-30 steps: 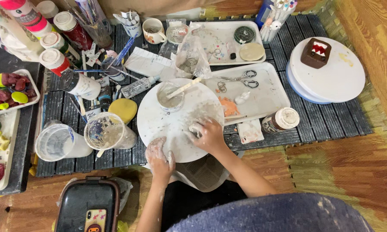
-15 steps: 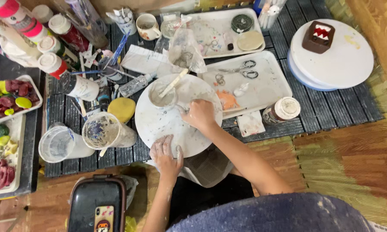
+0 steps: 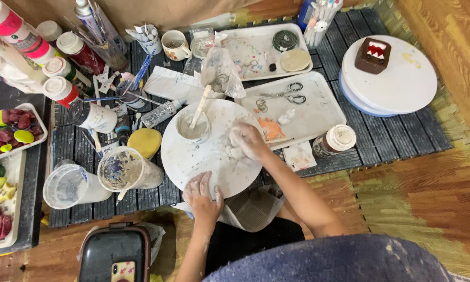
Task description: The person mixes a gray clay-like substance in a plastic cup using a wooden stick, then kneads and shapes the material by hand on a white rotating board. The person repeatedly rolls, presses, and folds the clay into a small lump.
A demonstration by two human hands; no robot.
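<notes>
- The right hand (image 3: 249, 141) covers whatever it presses on the round white board (image 3: 193, 162).
- The trays of coloured clay pieces (image 3: 5, 156) are cut off at the left edge.
- The dark case (image 3: 115, 253) runs off the bottom edge.

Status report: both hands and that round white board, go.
Left hand flat on near rim of round white board. Right hand closed around a white lump on it. Small cup with stick stands on board, clear of both hands.

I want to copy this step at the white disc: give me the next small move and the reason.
Probably keep the left hand pressed on the disc's near edge while the right hand rubs on across its top. The right hand lies flat on the disc's right side, with what looks like a pale lump under it, and the cup with its stick stands close by on the disc, so short strokes seem safest.
</notes>
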